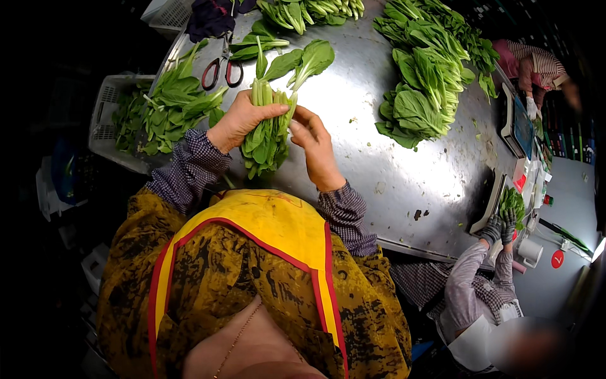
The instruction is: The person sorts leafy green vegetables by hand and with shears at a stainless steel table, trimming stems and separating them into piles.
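A bunch of leafy greens (pixel 268 142) with pale stems is held over the near edge of the metal table, stem ends up and most leaves hanging down. My left hand (pixel 245 117) is closed round it, thumb across the stems. My right hand (pixel 315 144) is closed at the bunch's right side, its thumb and fingers curled against the stems; its fingertips are partly hidden. Just beyond the bunch lie some loose leafy stalks (pixel 314 61). Scissors (pixel 222 66) with red and black handles rest on the table up and left of my left hand.
Loose greens (pixel 173 104) spill over a plastic crate (pixel 101 129) at the left. A large pile of greens (pixel 423 88) covers the metal table's (pixel 353 158) far right. Scales (pixel 489 205) stand along the right edge, where a gloved co-worker (pixel 473 284) handles greens; another person (pixel 530 63) bends farther off.
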The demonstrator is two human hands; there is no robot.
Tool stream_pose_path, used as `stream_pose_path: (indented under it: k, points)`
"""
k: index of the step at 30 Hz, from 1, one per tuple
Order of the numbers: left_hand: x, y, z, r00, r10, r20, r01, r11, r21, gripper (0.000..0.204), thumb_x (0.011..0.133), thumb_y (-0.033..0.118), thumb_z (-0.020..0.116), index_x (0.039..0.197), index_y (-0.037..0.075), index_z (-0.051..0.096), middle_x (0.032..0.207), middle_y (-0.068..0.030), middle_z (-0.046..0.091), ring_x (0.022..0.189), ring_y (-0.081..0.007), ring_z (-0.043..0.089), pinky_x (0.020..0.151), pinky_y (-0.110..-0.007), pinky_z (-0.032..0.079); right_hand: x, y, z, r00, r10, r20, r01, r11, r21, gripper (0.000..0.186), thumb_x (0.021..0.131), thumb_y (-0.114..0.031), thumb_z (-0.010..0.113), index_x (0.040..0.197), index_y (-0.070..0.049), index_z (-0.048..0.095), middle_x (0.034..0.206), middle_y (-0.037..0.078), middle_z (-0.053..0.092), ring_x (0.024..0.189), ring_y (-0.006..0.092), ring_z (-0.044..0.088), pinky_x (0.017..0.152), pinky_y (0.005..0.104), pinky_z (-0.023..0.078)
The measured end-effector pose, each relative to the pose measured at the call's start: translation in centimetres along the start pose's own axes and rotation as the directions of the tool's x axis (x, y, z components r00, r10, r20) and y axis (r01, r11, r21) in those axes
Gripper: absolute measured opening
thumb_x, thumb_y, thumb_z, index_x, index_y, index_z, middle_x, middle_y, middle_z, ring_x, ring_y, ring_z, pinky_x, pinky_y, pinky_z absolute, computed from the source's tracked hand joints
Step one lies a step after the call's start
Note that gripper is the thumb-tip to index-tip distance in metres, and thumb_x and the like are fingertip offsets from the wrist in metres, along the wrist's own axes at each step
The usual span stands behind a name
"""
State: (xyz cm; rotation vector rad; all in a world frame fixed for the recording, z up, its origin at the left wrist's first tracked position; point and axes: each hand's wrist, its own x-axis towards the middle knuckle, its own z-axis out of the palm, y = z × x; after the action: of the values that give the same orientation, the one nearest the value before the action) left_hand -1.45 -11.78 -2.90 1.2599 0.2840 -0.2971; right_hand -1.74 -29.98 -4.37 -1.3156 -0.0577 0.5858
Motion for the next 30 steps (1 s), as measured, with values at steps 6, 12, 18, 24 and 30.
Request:
stream_pose_path:
  k: [6,12,18,24,30]
  points:
    - [0.8,-0.2,-1.5,1.000,-0.001,0.022,-0.004,0.976,0.219,0.025,0.079,0.013,0.074,0.098,0.000,0.064,0.090,-0.0029,0.065,0.079,-0.0101,0.061,0.071,-0.023,0.049,2.8,2.5,0.0,0.998,0.060,0.034,-0.065,0.984,0.164,0.031,0.093,-0.024,0.061,0.115,-0.002,0.058,0.092,-0.001,0.057,0.082,0.0071,0.048,0.072,0.0220,0.041]
    - [1.8,-0.9,-6.4,0.952,0.229,-0.201,-0.069,0.804,0.591,0.026,0.080,0.022,0.073,0.092,0.000,0.068,0.077,-0.0052,0.068,0.067,-0.0141,0.064,0.063,-0.028,0.050,5.3,5.1,-0.4,0.961,-0.197,-0.196,0.168,0.973,-0.157,0.021,0.092,-0.021,0.062,0.093,0.000,0.060,0.074,0.000,0.056,0.064,0.0075,0.047,0.057,0.0233,0.041]
    - [0.4,1.2,-4.8,0.839,0.518,-0.166,-0.001,0.306,0.952,0.032,0.079,0.028,0.072,0.098,0.002,0.068,0.084,-0.0152,0.069,0.073,-0.0332,0.066,0.069,-0.037,0.051,3.2,1.2,-0.1,0.925,-0.344,-0.161,0.248,0.868,-0.430,0.025,0.096,-0.023,0.055,0.101,0.001,0.061,0.071,0.004,0.055,0.063,0.0104,0.048,0.057,0.0259,0.042]
    - [0.5,1.7,-3.9,0.513,0.792,0.333,-0.147,-0.301,0.942,0.027,0.080,0.024,0.071,0.096,0.002,0.067,0.093,-0.0140,0.068,0.082,-0.0269,0.066,0.072,-0.035,0.051,1.7,0.4,-0.3,0.976,-0.204,-0.079,0.162,0.917,-0.364,0.034,0.101,-0.031,0.045,0.106,0.001,0.055,0.075,0.006,0.052,0.068,0.0136,0.047,0.063,0.0280,0.043]
    - [0.6,0.8,-0.1,0.969,0.231,0.093,-0.248,0.922,0.297,0.027,0.082,0.022,0.074,0.100,0.002,0.067,0.095,-0.0066,0.067,0.085,-0.0139,0.062,0.076,-0.027,0.050,0.8,-0.6,0.6,0.942,-0.335,-0.032,0.288,0.850,-0.441,0.063,0.099,-0.051,0.034,0.123,0.007,0.041,0.111,0.023,0.045,0.103,0.0307,0.045,0.090,0.0374,0.038]
